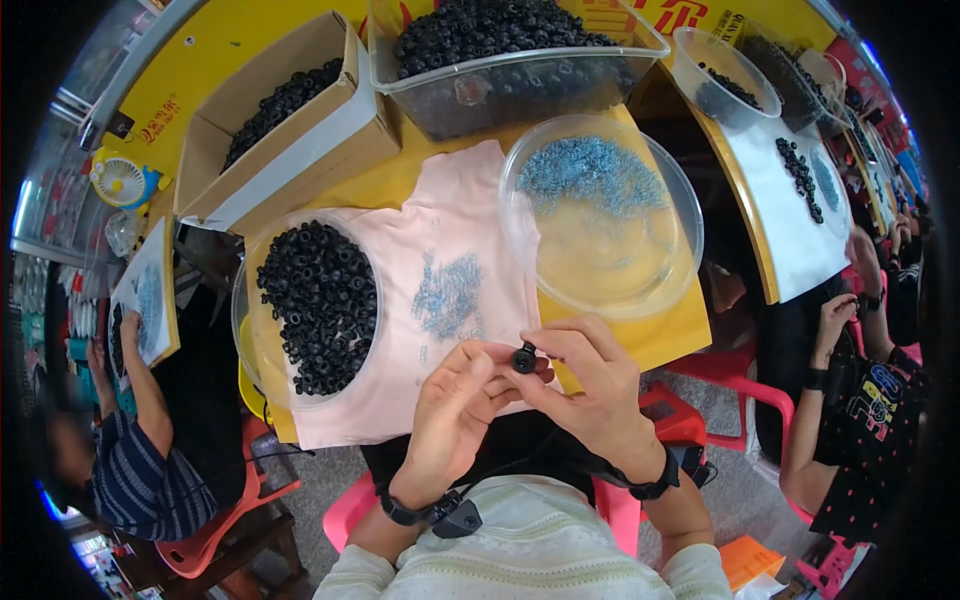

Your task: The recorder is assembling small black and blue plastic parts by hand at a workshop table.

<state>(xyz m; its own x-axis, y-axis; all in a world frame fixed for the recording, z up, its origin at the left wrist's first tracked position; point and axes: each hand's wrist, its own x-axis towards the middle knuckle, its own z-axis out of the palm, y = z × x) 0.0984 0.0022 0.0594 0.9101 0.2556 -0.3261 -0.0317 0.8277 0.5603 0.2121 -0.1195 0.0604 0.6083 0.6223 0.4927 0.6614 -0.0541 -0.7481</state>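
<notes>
My right hand pinches a small black round plastic part between thumb and fingertips. Beside it, my left hand is half turned up with its fingers curled, their tips close to the black part; what they hold, if anything, is too small to make out. Beneath and beyond my hands lies a pink cloth, on which a patch of small blue-grey pieces is spread. A clear round tub of black plastic parts stands at the left. At the right, a clear round lid holds more blue-grey pieces.
Along the table's far side stand a cardboard box and a clear bin, both with black parts. Co-workers sit at tables on both sides, one in a striped shirt at left. A red stool is near my right.
</notes>
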